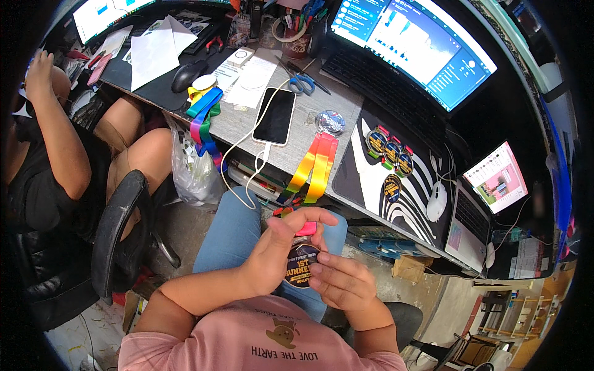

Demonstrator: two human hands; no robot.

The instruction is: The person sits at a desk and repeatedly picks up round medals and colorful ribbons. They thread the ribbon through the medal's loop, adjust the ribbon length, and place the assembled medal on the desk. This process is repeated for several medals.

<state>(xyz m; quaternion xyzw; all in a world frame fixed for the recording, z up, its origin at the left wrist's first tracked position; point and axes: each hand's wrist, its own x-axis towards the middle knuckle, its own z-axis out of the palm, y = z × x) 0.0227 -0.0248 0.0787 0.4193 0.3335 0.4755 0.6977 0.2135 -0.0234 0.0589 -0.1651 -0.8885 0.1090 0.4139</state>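
Over my lap I hold a round black medal [299, 272] with gold lettering, a pink ribbon end [306, 229] at its top. My left hand [278, 247] is closed around its left side, the index finger arching over the ribbon. My right hand [343, 278] pinches the medal's right edge, its fingers bent across the rim. The fingers hide part of the medal's face. Just beyond, a silver medal [330, 123] lies at the desk edge, its red-to-yellow ribbon [314, 167] hanging down. Several similar black medals [391, 150] rest on the black-and-white mat [371, 198].
A phone [274, 117] with a white cable, blue scissors [301, 85] and papers [250, 80] lie on the desk. Rainbow ribbons [204, 117] hang off its edge. A white mouse [437, 201] and laptop [470, 216] stand right. At left, another person [55, 148] sits near a chair [120, 235].
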